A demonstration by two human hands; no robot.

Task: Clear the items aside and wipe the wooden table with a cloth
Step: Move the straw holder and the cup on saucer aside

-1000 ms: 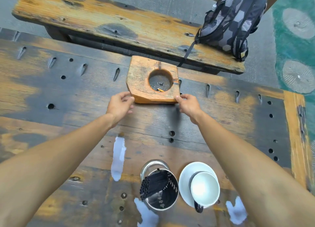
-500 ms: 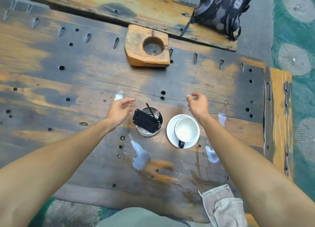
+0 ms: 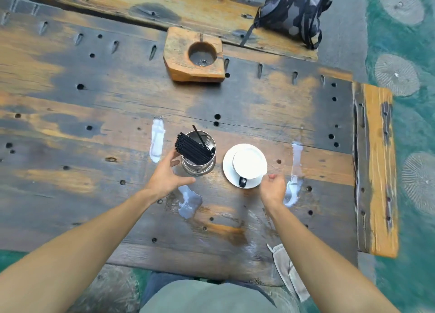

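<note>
Both hands drawn back from block (image 3: 194, 55). Left hand (image 3: 166, 175) open, fingers beside straw tin (image 3: 199, 158). Right hand (image 3: 273, 188) loosely curled, empty, fingertips just beside saucer (image 3: 227, 169). Cloth (image 3: 286, 269) behind right wrist, at table (image 3: 94, 105) edge.

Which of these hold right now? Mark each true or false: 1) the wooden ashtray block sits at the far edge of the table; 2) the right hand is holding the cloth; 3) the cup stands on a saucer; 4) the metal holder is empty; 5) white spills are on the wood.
1) True. The wooden ashtray block sits at the far edge of the table.
2) False. The right hand is open by the saucer; the cloth lies at the near edge.
3) True. The cup stands on the saucer.
4) False. The metal holder holds black straws; the left hand is beside it.
5) True. White spills mark the wood.
</note>
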